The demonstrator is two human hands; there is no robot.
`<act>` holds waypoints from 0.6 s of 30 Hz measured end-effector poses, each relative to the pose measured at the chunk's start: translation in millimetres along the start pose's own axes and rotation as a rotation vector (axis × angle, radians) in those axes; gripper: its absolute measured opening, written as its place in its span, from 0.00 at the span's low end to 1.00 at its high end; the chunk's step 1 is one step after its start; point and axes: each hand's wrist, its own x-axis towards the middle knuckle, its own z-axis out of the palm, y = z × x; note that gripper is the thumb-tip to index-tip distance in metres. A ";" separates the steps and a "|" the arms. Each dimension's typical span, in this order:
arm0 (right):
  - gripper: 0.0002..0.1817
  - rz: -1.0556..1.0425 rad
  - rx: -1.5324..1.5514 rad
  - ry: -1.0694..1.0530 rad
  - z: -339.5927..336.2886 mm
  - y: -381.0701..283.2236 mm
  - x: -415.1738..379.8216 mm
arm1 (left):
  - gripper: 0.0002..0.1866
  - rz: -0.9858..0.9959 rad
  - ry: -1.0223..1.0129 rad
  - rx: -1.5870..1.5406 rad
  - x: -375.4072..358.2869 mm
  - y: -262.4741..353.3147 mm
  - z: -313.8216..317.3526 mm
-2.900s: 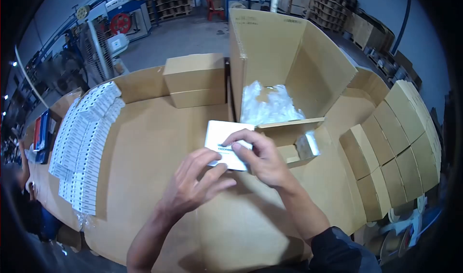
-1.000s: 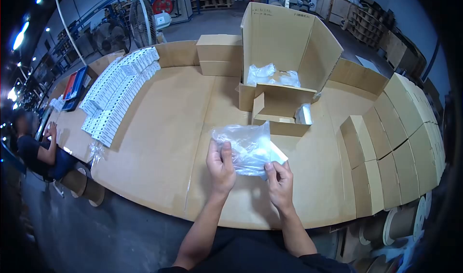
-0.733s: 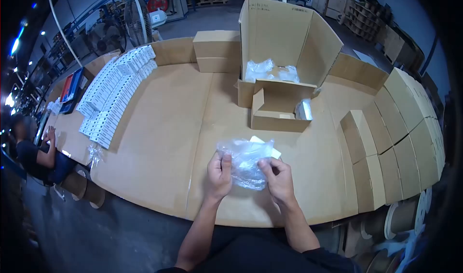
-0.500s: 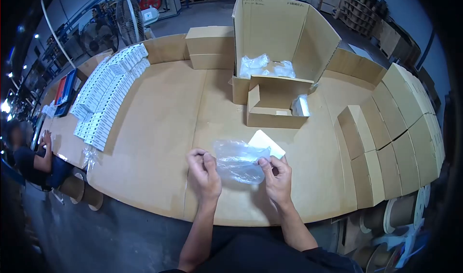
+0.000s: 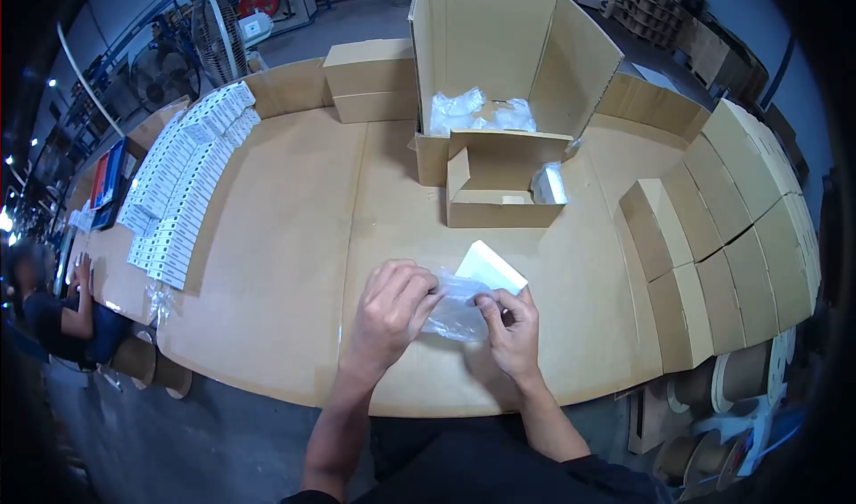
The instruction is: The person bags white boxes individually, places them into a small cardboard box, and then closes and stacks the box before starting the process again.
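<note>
My right hand (image 5: 513, 330) pinches the right end of a clear plastic bag (image 5: 459, 315) between thumb and fingers. Behind those fingers a flat white box (image 5: 489, 268) sticks out, its lower part hidden by the bag and hand. My left hand (image 5: 392, 312) is closed at the left end of the bag, its fingers bent over the plastic. Beyond both hands stands an open small carton (image 5: 504, 214) with a white wrapped packet (image 5: 549, 184) at its right end.
A large open carton (image 5: 490, 40) with plastic-wrapped pieces stands behind the small one. Stacked white boxes (image 5: 183, 183) line the left; brown cartons (image 5: 740, 245) line the right. A co-worker (image 5: 58, 312) sits at the far left, one hand on the table edge.
My left hand has moved right and closed over the bag's left end, and the bag is now bunched up. The right hand has stayed nearly in place. The view has shifted slightly.
</note>
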 end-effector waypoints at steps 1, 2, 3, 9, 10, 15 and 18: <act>0.07 0.003 0.011 0.002 -0.2 0.9 0.0 | 0.11 -0.012 -0.037 -0.043 -1.1 -0.2 -2.0; 0.07 0.004 0.023 0.004 -0.5 1.2 0.7 | 0.10 -0.104 -0.110 -0.145 -2.6 1.4 -4.6; 0.08 0.036 0.001 -0.021 -1.7 1.4 3.0 | 0.08 -0.191 -0.181 -0.246 -3.1 3.5 -7.6; 0.09 0.054 -0.144 -0.158 -14.0 -8.2 4.4 | 0.11 -0.536 -0.473 -0.428 -1.1 0.4 -21.4; 0.09 0.025 -0.175 -0.193 -17.1 -14.7 4.0 | 0.12 -0.543 -0.464 -0.433 -0.1 -2.3 -20.5; 0.08 0.017 -0.201 -0.280 -21.6 -14.9 -1.7 | 0.10 -0.508 -0.348 -0.510 0.6 -12.0 -15.3; 0.08 -0.027 -0.238 -0.365 -25.6 -10.5 -3.2 | 0.11 -0.475 -0.234 -0.558 -8.2 -27.8 2.1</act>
